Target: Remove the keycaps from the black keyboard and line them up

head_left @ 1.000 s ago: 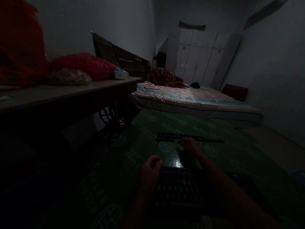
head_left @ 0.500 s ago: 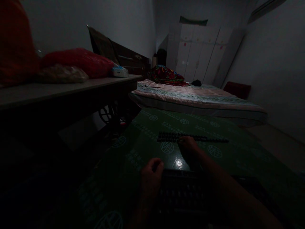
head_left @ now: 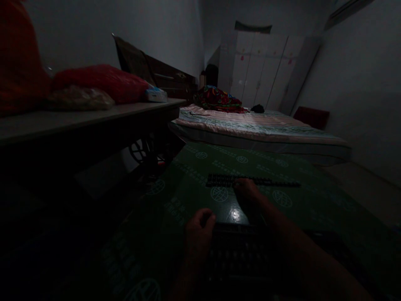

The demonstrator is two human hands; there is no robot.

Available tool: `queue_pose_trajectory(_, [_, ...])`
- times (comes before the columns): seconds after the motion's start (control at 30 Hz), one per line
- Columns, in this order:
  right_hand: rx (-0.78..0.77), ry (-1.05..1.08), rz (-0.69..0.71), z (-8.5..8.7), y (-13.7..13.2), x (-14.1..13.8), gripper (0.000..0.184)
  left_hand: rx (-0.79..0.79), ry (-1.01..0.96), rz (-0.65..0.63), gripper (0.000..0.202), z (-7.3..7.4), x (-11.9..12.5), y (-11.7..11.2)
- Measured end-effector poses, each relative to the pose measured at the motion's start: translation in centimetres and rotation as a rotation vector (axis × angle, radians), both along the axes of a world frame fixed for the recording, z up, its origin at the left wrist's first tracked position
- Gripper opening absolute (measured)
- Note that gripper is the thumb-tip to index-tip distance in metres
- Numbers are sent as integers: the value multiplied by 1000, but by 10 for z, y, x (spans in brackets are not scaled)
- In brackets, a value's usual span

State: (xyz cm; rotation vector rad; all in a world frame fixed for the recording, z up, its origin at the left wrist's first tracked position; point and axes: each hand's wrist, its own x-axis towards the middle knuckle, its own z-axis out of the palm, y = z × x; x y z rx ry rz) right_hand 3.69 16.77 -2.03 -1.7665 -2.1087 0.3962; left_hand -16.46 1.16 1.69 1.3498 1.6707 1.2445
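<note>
Curling loosely, left hand [head_left: 198, 234] flanks keyboard [head_left: 239, 256]; right hand [head_left: 247, 191] bunches at keycaps [head_left: 218, 180], grips unclear; red bag [head_left: 108, 81] hides contents.

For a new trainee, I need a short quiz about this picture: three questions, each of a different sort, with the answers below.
1. Which hand is at the rows of small dark pieces beyond the keyboard?
2. True or false: the red patterned cloth bundle lies on the bed.
3. Where is the left hand?
a) on the bed
b) at the far left corner of the keyboard
c) on the red patterned cloth bundle

Key: 1. the right hand; 2. true; 3. b
</note>
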Motion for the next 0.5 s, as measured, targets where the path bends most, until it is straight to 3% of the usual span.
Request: queue_pose_trajectory(0.5, [15, -21, -13, -3, 0, 0, 27, 39, 15, -7, 21, -2, -1, 3])
